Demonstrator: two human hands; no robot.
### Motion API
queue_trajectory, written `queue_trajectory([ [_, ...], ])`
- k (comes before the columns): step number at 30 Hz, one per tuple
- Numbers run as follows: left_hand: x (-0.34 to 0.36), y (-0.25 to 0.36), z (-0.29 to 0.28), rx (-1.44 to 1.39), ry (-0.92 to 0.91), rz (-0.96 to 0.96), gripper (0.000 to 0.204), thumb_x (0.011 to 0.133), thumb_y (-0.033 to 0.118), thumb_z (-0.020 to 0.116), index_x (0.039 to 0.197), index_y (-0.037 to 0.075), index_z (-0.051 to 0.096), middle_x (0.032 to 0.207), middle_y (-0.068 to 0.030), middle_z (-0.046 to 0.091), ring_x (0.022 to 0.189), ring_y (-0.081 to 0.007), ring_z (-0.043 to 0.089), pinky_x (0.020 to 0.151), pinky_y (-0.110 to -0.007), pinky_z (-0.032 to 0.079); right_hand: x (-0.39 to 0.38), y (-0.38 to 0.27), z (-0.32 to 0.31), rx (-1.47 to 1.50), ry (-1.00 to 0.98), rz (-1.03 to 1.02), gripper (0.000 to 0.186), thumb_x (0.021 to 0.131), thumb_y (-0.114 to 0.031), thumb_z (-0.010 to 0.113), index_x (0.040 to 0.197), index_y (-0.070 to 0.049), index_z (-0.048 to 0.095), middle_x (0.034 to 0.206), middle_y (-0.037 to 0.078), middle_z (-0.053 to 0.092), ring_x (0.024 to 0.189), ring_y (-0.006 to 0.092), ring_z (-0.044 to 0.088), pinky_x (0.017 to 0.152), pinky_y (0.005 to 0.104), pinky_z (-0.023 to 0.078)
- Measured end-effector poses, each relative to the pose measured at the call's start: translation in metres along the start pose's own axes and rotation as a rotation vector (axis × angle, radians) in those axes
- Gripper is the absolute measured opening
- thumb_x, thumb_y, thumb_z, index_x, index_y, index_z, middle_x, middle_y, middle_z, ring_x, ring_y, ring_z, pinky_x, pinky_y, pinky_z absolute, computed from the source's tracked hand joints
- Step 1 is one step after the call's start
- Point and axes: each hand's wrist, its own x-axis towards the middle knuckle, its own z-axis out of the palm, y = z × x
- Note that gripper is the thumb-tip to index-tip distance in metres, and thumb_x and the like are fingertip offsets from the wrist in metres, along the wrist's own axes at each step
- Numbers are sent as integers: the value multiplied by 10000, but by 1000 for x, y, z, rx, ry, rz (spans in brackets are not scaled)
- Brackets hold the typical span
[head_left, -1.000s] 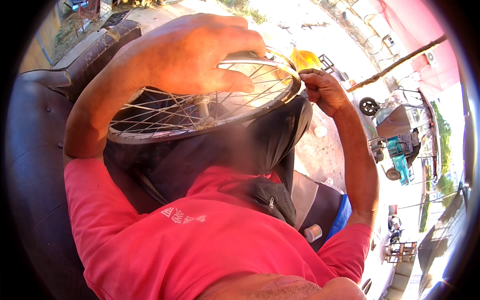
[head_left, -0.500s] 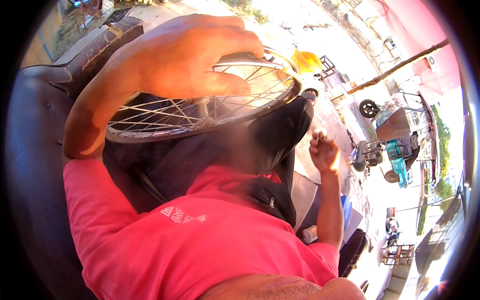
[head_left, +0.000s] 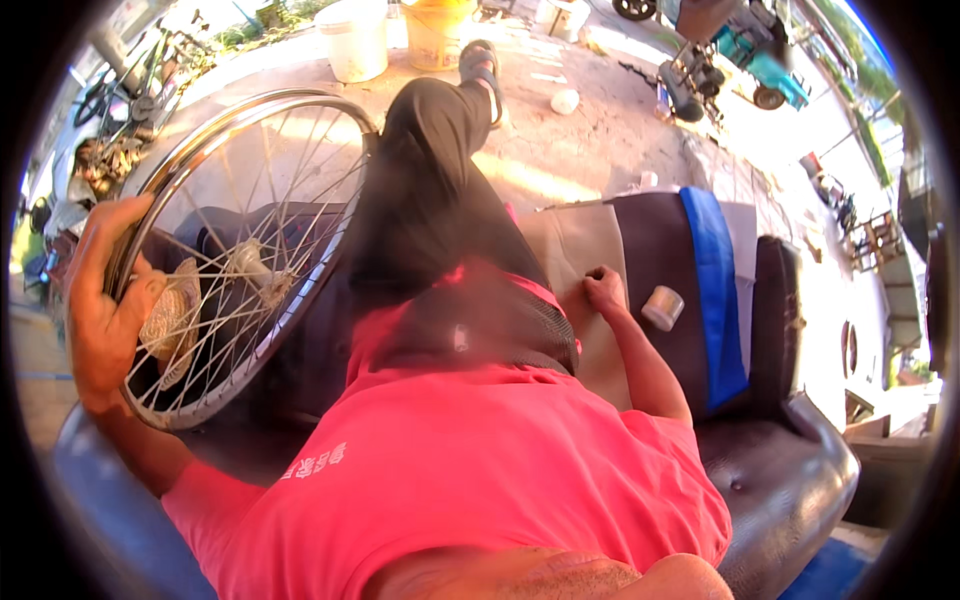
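Observation:
A spoked bicycle wheel (head_left: 268,282) stands tilted at my left side, close to my dark-trousered leg. My left hand (head_left: 108,290) is closed around its outer rim, with the thumb on the inner side. Through the spokes shows a pale, ribbed object (head_left: 172,322) whose kind I cannot make out. My right hand (head_left: 604,291) rests with curled fingers over a tan sheet (head_left: 575,245) on the seat. Whatever those fingers may hold is hidden. Just right of that hand lies a small pale cylinder (head_left: 662,308), like a spool or tub.
I sit on a dark padded sofa (head_left: 775,460). A blue strip (head_left: 714,290) lies across its right part. Ahead on the ground stand a white bucket (head_left: 352,42) and a yellow bucket (head_left: 436,35). Bicycles (head_left: 145,85) stand far left; a teal vehicle (head_left: 770,72) is far right.
My view has swung round to the left. The wheel has gone from lying across my lap to standing tilted at my left. My right hand has come down from the air onto the tan sheet.

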Motion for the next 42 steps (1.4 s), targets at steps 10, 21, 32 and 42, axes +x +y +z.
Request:
queue_trajectory([
  [10, 2, 11, 12, -60, -63, -59, 584, 933, 316, 669, 1401, -7, 534, 1313, -60, 506, 902, -119, 490, 836, -257, 426, -34, 19, 28, -33, 273, -315, 169, 823, -172, 692, 959, -72, 676, 966, 137, 665, 960, 338, 636, 857, 452, 498],
  [21, -3, -6, 10, -90, 76, -72, 573, 884, 130, 676, 1426, 16, 529, 1326, -51, 591, 932, -130, 564, 902, -275, 472, -62, -9, 11, -73, 220, -353, 230, 813, -141, 689, 1034, -76, 684, 1126, 159, 630, 1080, 351, 597, 936, 448, 488],
  [32, 11, 19, 1, -187, 260, -16, 439, 1045, 232, 587, 1440, 72, 481, 965, -86, 708, 869, -152, 650, 771, -315, 505, -79, -297, -98, 297, -166, -778, 202, 901, -116, 699, 1059, 9, 696, 976, 97, 724, 941, 178, 676, 883, 316, 520],
  [42, 4, 8, -13, -245, 425, 14, 414, 1029, 259, 620, 1380, 56, 535, 1004, -123, 734, 942, -187, 691, 837, -327, 531, -199, -574, -85, 74, -372, -1423, 190, 903, -201, 700, 986, -33, 723, 886, 84, 735, 836, 165, 679, 809, 331, 516],
])
